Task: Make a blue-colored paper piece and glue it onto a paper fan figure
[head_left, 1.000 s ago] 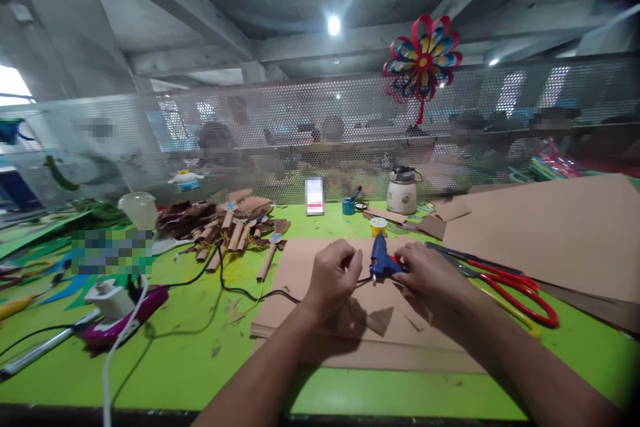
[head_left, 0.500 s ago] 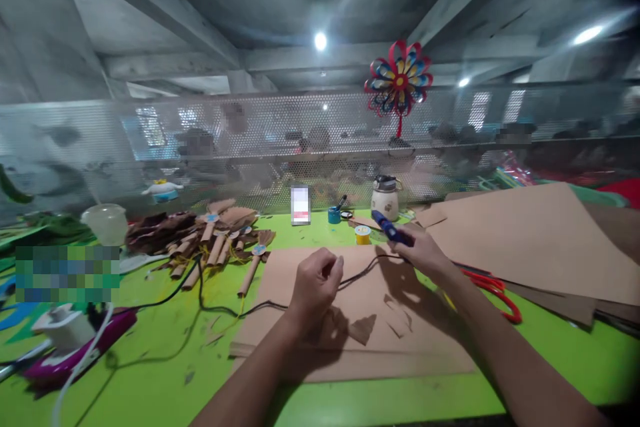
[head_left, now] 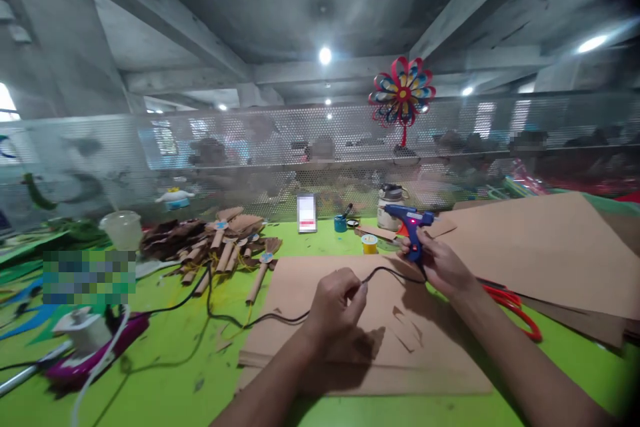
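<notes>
A blue hot glue gun with two small red lights is upright in my right hand, whose fingers are wrapped round its handle. Its black cord runs left from the handle to my left hand. The fingers of my left hand are pinched together on that cord, which comes out again past the wrist. Under both hands lie stacked sheets of brown kraft paper. Torn paper scraps rest on the top sheet, partly in shadow.
Rolled brown paper pieces are heaped at left, near a purple power strip and a plastic cup. Behind stand a phone, a yellow spool and a bottle. Red-handled scissors and large paper sheets lie right.
My right hand has turned the glue gun from pointing away to upright, its side now facing me. My left hand has shifted slightly right along the cord. The view has tilted a little upward.
</notes>
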Demonstrator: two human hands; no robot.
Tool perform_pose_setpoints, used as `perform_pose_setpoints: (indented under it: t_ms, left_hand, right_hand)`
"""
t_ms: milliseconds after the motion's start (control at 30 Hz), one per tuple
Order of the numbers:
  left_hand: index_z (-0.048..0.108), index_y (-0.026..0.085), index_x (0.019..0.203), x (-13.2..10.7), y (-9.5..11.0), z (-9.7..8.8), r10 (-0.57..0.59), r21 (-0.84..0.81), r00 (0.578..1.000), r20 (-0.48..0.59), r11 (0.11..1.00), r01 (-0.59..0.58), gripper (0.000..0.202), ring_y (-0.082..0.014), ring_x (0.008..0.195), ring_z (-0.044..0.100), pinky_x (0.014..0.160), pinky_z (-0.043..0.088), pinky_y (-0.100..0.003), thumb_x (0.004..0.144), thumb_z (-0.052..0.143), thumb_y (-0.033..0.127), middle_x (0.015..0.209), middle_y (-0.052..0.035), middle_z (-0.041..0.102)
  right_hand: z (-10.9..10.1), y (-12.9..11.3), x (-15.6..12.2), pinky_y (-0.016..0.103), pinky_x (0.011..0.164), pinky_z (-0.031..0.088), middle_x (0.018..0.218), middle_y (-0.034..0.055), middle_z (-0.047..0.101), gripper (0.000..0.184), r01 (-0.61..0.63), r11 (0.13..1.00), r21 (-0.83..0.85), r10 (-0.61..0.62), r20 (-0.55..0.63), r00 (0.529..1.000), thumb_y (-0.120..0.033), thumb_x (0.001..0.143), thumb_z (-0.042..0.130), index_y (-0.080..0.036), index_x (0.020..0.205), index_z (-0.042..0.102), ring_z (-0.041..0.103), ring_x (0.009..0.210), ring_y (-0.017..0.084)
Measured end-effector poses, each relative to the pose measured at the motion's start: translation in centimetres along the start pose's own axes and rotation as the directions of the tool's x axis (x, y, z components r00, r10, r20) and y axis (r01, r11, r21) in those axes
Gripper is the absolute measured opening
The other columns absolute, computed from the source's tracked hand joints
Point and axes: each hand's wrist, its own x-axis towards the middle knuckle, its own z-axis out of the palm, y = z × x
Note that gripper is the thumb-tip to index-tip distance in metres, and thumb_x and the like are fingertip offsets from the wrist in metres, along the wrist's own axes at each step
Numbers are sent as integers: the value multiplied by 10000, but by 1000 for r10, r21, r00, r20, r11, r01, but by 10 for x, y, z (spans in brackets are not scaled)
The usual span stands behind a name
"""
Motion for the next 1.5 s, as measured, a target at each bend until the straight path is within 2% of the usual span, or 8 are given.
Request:
perform_pose_setpoints:
  t_ms: [167, 367, 433, 533, 667, 800, 1333, 1500]
  left_hand:
    - [437, 198, 600, -1, 1, 1, 1, 49, 1000, 17, 999, -2, 232, -92, 522, 402, 519, 318, -238, 821, 505, 198, 562, 30, 448]
    - [441, 200, 567, -4, -4, 6, 9, 82, 998, 62, 997, -14, 248, -96, 527, 428, 532, 345, -235, 803, 514, 229, 557, 24, 460]
    - [445, 198, 562, -5, -6, 8, 9, 82, 997, 79, 997, -15, 244, -93, 521, 422, 530, 342, -232, 790, 525, 230, 556, 26, 465]
    - [457, 194, 562, -6, -7, 9, 15, 77, 995, 99, 997, -23, 229, -90, 518, 416, 531, 340, -227, 774, 536, 228, 557, 27, 473]
    - [469, 191, 566, -6, -7, 11, 19, 78, 993, 118, 997, -28, 227, -88, 516, 419, 527, 338, -222, 777, 540, 232, 555, 29, 477]
    - [482, 188, 575, -7, -7, 11, 21, 81, 991, 131, 996, -31, 220, -85, 515, 432, 514, 336, -218, 783, 541, 228, 556, 31, 480]
    - [491, 176, 589, -7, -6, 9, 5, 138, 982, 188, 990, -32, 217, -77, 532, 448, 522, 344, -202, 787, 561, 228, 575, 29, 517]
    - [508, 176, 601, -7, -4, 8, 2, 161, 978, 210, 986, -36, 205, -81, 553, 462, 545, 357, -211, 792, 559, 231, 597, 24, 540]
  right_hand:
    - [-9, 7, 1, 308, 694, 567, 761, -1, 609, 182, -48, 999, -5, 48, 7, 999, -354, 766, 725, -218, 840, 631, 594, 661, 143]
    - [-15, 21, 5, 283, 634, 526, 701, 20, 642, 256, 3, 911, -412, -28, -56, 998, -421, 741, 721, -198, 858, 675, 608, 647, 166]
    - [-14, 26, 5, 295, 602, 511, 661, 29, 658, 269, 23, 808, -589, -76, -65, 995, -429, 727, 712, -184, 836, 683, 613, 629, 187]
    - [-11, 31, 5, 347, 644, 512, 712, 63, 714, 340, 81, 481, -873, -190, -13, 982, -441, 747, 634, -172, 947, 693, 659, 700, 259]
    - [-5, 36, 3, 387, 776, 515, 961, 108, 742, 468, 180, 241, -954, -278, 109, 954, -444, 747, 577, -150, 1100, 672, 674, 909, 324]
    - [0, 40, 1, 407, 819, 511, 1066, 141, 721, 547, 164, 220, -962, -262, 104, 960, -478, 740, 548, -122, 1141, 656, 658, 998, 343]
    - [5, 39, -1, 374, 728, 514, 960, 109, 747, 540, 42, 234, -971, -280, -26, 960, -500, 691, 552, -159, 1089, 684, 686, 890, 333]
    - [11, 35, -3, 372, 800, 485, 1032, 142, 719, 698, -35, 252, -967, -211, -90, 973, -539, 650, 526, -93, 1170, 660, 652, 970, 340]
